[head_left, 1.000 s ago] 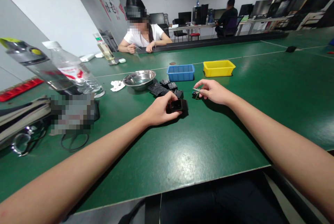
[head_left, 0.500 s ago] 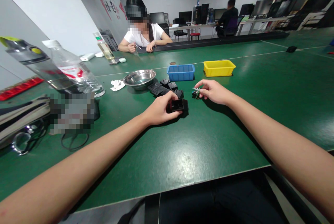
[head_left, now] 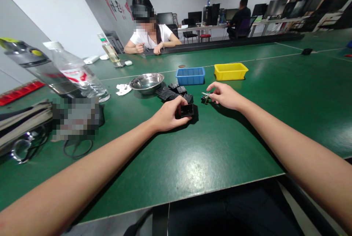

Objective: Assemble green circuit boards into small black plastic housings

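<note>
My left hand is closed around a small black open-topped plastic housing, its hollow end facing up toward me. Several similar black housings lie in a cluster just beyond that hand. On the green table to their right is a small electronic part with a circuit board. My right hand is at its right side, thumb and index finger apart, the fingertips very near or touching its edge.
Behind the cluster stand a steel bowl, a blue bin and a yellow bin. Bottles, crumpled tissue and glasses are at left. A person sits across the table.
My right thumb and index finger have parted from their pinch on the electronic part, which now sits slightly farther left of them. My left hand and the black housing stay in place.
</note>
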Demonstrator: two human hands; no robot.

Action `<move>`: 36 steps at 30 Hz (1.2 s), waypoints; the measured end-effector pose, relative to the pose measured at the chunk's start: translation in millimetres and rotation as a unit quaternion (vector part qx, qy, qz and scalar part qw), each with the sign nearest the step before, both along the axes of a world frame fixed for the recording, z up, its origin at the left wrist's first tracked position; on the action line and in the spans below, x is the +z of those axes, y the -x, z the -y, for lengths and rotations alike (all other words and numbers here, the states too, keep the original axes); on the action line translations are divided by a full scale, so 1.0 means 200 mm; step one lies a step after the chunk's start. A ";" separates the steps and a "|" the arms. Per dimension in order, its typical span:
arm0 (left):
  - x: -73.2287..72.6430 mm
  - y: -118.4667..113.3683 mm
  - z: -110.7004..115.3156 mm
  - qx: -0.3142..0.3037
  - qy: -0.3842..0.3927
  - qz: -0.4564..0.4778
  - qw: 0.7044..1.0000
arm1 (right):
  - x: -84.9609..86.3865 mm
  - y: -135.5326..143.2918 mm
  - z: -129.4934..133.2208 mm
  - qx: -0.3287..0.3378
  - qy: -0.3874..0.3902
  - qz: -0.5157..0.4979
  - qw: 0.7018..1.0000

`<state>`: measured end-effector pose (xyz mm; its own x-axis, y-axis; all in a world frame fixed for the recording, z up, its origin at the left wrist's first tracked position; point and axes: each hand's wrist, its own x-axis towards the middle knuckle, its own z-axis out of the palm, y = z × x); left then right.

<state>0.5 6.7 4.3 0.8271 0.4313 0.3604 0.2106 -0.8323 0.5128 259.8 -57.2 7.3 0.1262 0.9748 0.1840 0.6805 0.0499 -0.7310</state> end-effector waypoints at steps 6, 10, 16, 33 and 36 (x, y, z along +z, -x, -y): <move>0.00 0.00 0.00 -0.001 -0.001 0.002 1.000 | 0.01 0.00 0.01 -0.021 0.009 0.031 0.999; 0.00 0.00 0.00 -0.001 -0.004 0.004 1.000 | 0.01 0.00 0.01 -0.020 -0.002 0.044 0.999; 0.00 0.00 0.00 -0.001 -0.002 0.001 1.000 | 0.01 0.00 0.01 -0.013 -0.005 0.069 0.997; 0.00 0.00 0.00 -0.003 -0.018 0.016 1.000 | 0.00 0.00 0.01 0.007 -0.014 0.094 0.995; 0.00 0.00 0.00 -0.004 -0.030 0.013 0.999 | 0.00 0.00 0.01 0.008 -0.014 0.098 0.995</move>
<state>0.3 6.9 5.2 0.8201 0.4023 0.4069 0.1919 -0.8633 0.4667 259.0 -59.1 7.5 0.0693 0.9707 0.2299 0.8093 0.0800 -0.5819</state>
